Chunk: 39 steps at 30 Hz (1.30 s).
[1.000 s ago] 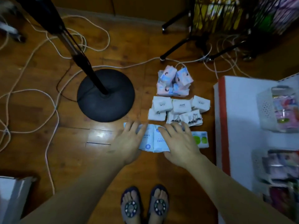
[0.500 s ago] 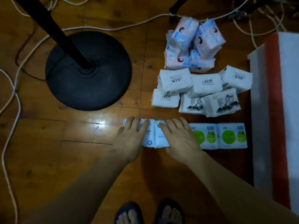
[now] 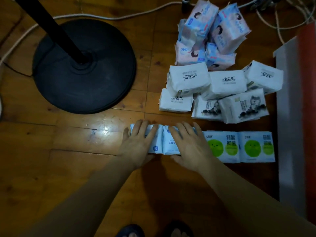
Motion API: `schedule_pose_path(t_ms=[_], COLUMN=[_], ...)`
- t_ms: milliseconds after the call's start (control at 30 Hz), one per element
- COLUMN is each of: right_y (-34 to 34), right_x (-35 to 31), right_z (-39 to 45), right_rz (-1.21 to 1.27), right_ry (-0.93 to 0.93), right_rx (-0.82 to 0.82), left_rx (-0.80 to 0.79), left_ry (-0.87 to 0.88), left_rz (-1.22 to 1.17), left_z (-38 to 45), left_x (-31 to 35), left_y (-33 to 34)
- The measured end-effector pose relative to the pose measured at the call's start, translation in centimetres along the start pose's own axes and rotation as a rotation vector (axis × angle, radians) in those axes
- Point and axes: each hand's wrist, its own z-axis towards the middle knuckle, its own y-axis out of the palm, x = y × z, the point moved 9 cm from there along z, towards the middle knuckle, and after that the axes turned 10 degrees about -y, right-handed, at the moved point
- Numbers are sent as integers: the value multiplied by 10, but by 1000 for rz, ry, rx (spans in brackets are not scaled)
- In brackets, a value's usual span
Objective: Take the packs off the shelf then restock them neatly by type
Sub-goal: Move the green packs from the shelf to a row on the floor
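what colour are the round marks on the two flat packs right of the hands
Bright green circles on pale blue-white flat packs, clearest in the head view.

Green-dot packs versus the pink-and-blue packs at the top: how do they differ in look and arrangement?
The green-dot packs lie flat, side by side in one row on the floor; the pink-and-blue packs sit heaped, tilted on one another. The green-dot packs show round green faces on pale wrappers; the pink-and-blue packs show a dark-haired figure. The green-dot packs lie beside the right hand; the pink-and-blue packs lie farthest from it. Both are soft wrapped packs, untouched by either hand.
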Motion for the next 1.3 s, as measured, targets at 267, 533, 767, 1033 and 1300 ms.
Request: schedule_pose_path(t_ms=[267, 533, 767, 1033, 1300], right_y=[-108, -299, -485, -674, -819], right_x=[-20, -42, -52, -67, -98], right_z=[-65, -157, -244, -349, -477], right_rz=[34, -17, -37, -64, -141], right_ry=[52, 106, 165, 191, 230], right_rx=[127, 243, 414, 631, 836], left_rx=[123, 326, 538, 718, 859], left_ry=[-55, -19, 25, 50, 155], left_rz=[-51, -100, -163, -147, -159], left_z=[-76, -178, -266, -373, -485], left_x=[12, 52, 88, 126, 180], left_y=[-109, -301, -489, -681, -828])
